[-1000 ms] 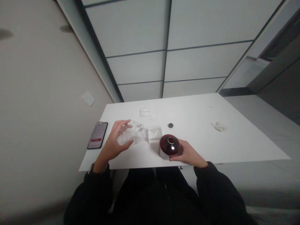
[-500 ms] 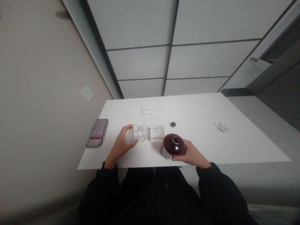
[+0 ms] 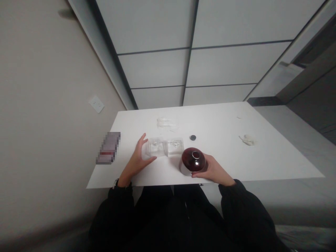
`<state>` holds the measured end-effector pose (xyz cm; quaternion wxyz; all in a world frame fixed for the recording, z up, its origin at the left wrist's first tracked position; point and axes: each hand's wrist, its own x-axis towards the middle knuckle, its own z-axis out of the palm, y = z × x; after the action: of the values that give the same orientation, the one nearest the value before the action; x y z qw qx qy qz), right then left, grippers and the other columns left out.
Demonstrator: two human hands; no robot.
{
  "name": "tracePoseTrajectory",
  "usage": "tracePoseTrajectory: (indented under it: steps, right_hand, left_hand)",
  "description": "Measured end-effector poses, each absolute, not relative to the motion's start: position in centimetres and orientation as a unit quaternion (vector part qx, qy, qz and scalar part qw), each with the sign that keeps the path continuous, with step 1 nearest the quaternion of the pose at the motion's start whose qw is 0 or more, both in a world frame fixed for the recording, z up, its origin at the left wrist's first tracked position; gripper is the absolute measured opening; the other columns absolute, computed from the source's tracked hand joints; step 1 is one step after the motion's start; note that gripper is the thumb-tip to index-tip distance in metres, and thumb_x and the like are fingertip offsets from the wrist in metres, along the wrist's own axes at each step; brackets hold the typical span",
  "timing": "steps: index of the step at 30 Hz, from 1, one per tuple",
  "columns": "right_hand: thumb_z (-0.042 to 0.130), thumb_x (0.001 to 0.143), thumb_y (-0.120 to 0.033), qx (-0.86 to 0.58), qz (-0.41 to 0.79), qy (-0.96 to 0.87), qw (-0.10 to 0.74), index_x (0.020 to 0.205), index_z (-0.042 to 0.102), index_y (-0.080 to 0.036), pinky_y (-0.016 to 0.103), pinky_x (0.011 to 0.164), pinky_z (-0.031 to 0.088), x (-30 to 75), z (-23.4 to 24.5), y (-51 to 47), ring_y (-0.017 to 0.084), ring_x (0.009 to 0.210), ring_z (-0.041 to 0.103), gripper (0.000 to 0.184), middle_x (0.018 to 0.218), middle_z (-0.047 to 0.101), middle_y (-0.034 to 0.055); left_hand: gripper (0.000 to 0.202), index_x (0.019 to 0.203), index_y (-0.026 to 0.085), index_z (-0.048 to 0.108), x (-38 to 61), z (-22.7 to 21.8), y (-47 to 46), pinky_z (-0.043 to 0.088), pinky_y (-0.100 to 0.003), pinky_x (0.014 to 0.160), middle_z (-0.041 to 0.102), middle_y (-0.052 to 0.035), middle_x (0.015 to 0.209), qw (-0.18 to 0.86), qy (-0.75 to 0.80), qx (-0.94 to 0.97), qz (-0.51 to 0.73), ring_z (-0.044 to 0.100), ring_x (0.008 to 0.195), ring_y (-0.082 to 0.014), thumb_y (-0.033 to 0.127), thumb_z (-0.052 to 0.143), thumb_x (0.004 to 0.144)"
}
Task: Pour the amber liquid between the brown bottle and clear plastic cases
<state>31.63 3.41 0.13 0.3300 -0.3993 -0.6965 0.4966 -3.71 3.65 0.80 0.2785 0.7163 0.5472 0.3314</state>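
My left hand has its thumb and fingers spread apart at the left side of a clear square block-like container. Close to its right, in line, is a second clear container of the same kind. My right hand is wrapped around the right side of a rounded container with a glossy dark red top, which has a round ringed opening and a pale lower part. Beyond this container lies a small dark round disc, perhaps a cap.
On the white table, crumpled clear plastic lies at the back. A whitish crumpled piece rests on the right side. A blurred-out mauve object is at the left edge, near the wall with a socket.
The left clear container now stands straight in line with the right one. My left hand has let go of it and its fingers have spread. My right hand keeps its hold.
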Motion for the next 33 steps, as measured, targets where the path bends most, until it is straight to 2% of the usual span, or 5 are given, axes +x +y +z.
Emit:
tracePoseTrajectory:
  steps: [2,10,15,19,33]
  right_hand:
    - [0.099,0.064,-0.046,-0.395,0.496,-0.699,0.332,0.136,0.069,-0.019,0.058,0.111,0.053,31.6,0.1,3.4,0.039,0.121,0.072,0.083,0.124,0.079,0.0133]
    - [0.098,0.066,-0.046,-0.398,0.503,-0.696,0.323,0.142,0.065,-0.021,0.055,0.103,0.058,31.8,-0.1,3.4,0.036,0.109,0.077,0.087,0.122,0.08,0.0122]
    - [0.098,0.065,-0.048,-0.392,0.48,-0.712,0.33,0.14,0.067,-0.019,0.056,0.11,0.054,31.7,0.1,3.5,0.039,0.121,0.073,0.086,0.127,0.079,0.0135]
    - [0.098,0.065,-0.048,-0.393,0.476,-0.713,0.333,0.141,0.066,-0.019,0.056,0.113,0.052,31.7,0.3,3.5,0.039,0.124,0.071,0.087,0.13,0.077,0.0141]
    - [0.098,0.066,-0.048,-0.391,0.483,-0.71,0.332,0.144,0.065,-0.02,0.054,0.108,0.055,31.9,-0.2,3.5,0.037,0.114,0.075,0.089,0.121,0.08,0.0113]
  left_hand:
    - [0.104,0.167,0.027,0.014,-3.4,1.5,4.0,0.031,-0.06,0.13,0.02,-0.0206,0.177,0.23,0.529,0.743,0.34,0.034,0.16,-0.0383,0.054,0.078,0.089]
    - [0.101,0.159,0.018,0.041,1.6,7.0,6.1,0.024,-0.068,0.13,0.054,-0.0203,0.16,0.064,0.483,0.861,0.149,0.04,0.156,-0.0404,0.062,0.086,0.08]
    - [0.09,0.152,0.011,0.049,4.4,7.9,6.9,0.028,-0.06,0.13,0.062,-0.0204,0.152,0.024,0.439,0.896,0.072,0.049,0.15,-0.0362,0.051,0.088,0.082]
    - [0.067,0.14,0.012,0.06,5.1,7.8,7.2,0.045,-0.05,0.117,0.071,-0.0171,0.135,0.004,0.434,0.898,0.069,0.065,0.13,-0.0337,0.043,0.086,0.086]
    - [0.064,0.14,0.013,0.059,5.5,7.4,7.5,0.053,-0.048,0.111,0.07,-0.0152,0.141,0.036,0.451,0.886,0.103,0.066,0.129,-0.0336,0.047,0.081,0.091]
